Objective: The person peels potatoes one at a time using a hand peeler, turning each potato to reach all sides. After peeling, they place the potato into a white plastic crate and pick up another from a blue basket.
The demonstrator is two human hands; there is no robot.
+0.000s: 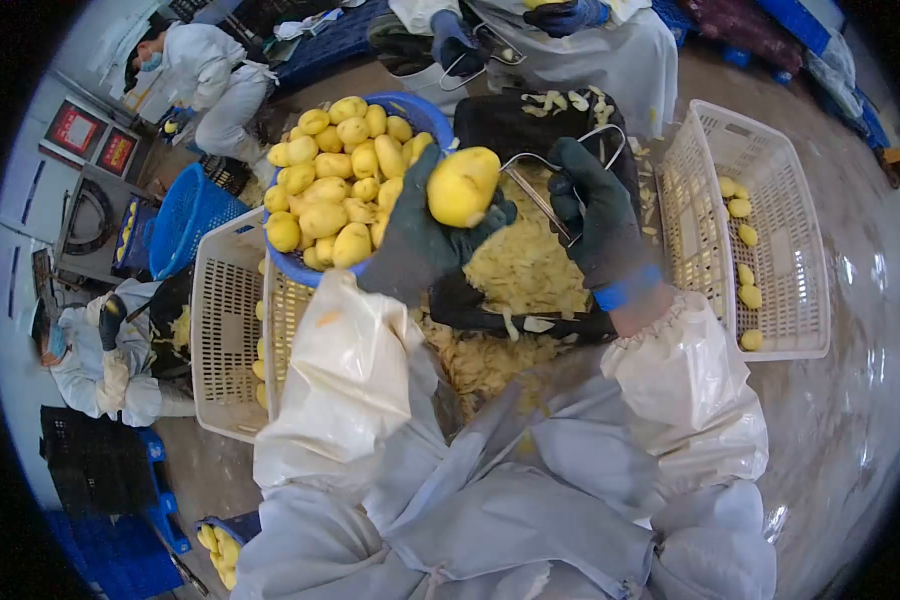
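Note:
A yellow peeled potato rests in my left hand, its dark gloved fingers curled around it. To its right, my right hand, also gloved, is closed on a metal wire-framed peeler, whose blade end points toward the potato without clearly touching it. Below both hands lies a dark crate with a heap of pale peelings in it. A blue basket piled with yellow potatoes stands just left of my left hand.
A white crate with several potatoes stands at the right, another white crate at the left. Across from me a co-worker's gloved hands hold a similar tool. Two more people work at the left, near a blue basket.

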